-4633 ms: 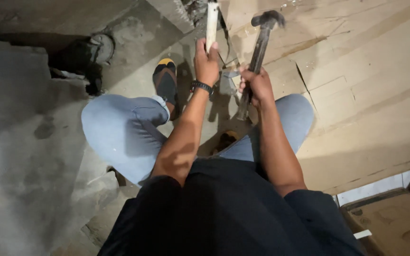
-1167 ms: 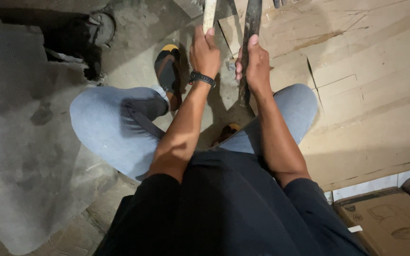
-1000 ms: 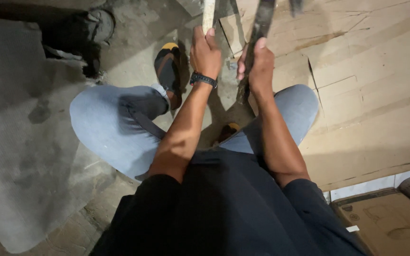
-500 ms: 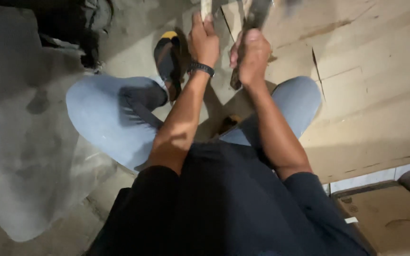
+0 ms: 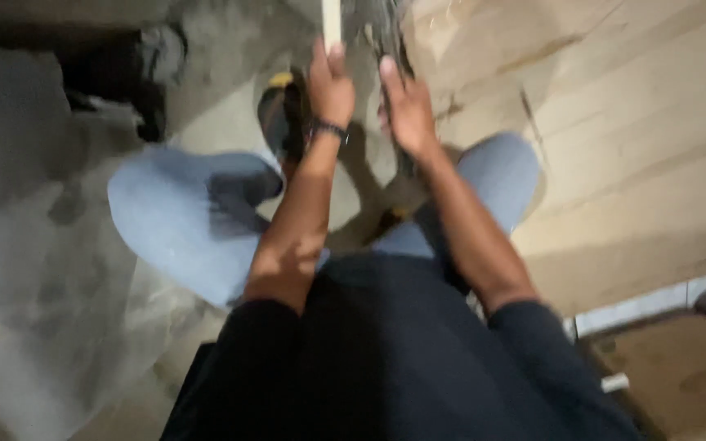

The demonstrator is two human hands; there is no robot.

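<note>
Dim indoor light, heavy motion blur throughout, brighter right side, dark shadowed upper-left corner

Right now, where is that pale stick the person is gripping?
The pale stick is at the top edge of the head view, left of centre, rising out of the left hand, just above the sandal.

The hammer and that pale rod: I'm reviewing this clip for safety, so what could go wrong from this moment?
1. The left hand grips the pale rod close beside the right hand with the hammer, so a glancing blow could hit the fingers.
2. The sandalled foot sits right beside the hands, toes exposed to a dropped tool.
3. The view is blurred and dim; aim may suffer.
</note>
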